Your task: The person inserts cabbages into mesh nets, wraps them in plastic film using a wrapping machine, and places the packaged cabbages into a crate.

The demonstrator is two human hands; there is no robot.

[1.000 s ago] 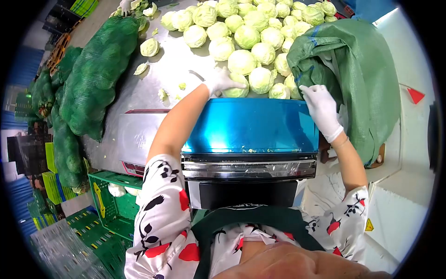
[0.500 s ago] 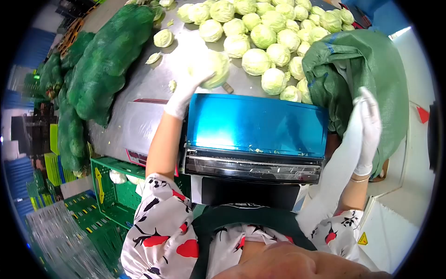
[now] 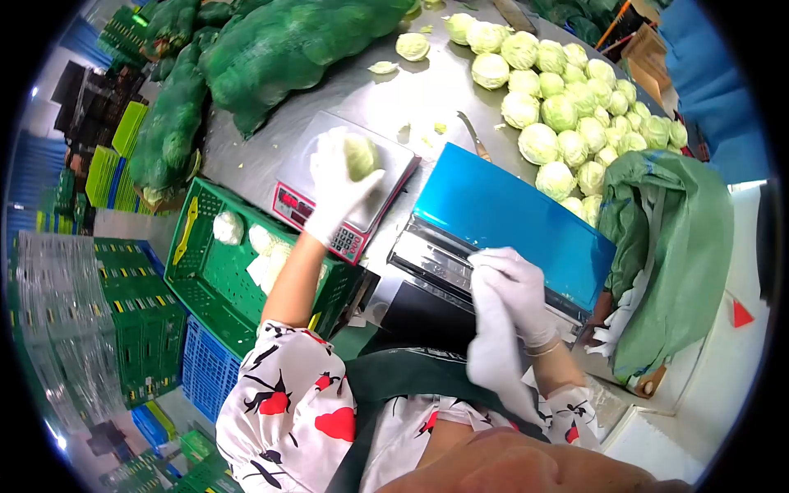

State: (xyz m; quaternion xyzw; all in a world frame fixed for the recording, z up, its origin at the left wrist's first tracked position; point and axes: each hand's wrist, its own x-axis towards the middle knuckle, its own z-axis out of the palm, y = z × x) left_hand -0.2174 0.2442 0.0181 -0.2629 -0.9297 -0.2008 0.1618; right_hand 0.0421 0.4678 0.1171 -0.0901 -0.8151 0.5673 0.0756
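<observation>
My left hand [image 3: 333, 185], in a white glove, is closed around the side of a pale green cabbage [image 3: 362, 158]. The cabbage is over the plate of a digital scale [image 3: 393, 168] with a red front; whether it rests there is hard to tell. My gloved right hand [image 3: 518, 300] pinches a limp white sheet [image 3: 493, 341] that hangs toward my chest. Just beyond that hand stands a machine with a blue top [image 3: 509, 222] and a dark front. A knife [image 3: 475, 138] lies on the metal table behind it.
Many cabbages [image 3: 559, 112] are heaped at the back right, beside a green woven sack [image 3: 690, 246]. Full green net bags [image 3: 288, 53] lie at the back left. A green crate [image 3: 215, 283] with white-wrapped items stands left of the scale; stacked crates [image 3: 136, 320] are farther left.
My view has turned left. My left hand has brought the cabbage from the table behind the machine to the scale. My right hand has come in from the sack side with the white sheet.
</observation>
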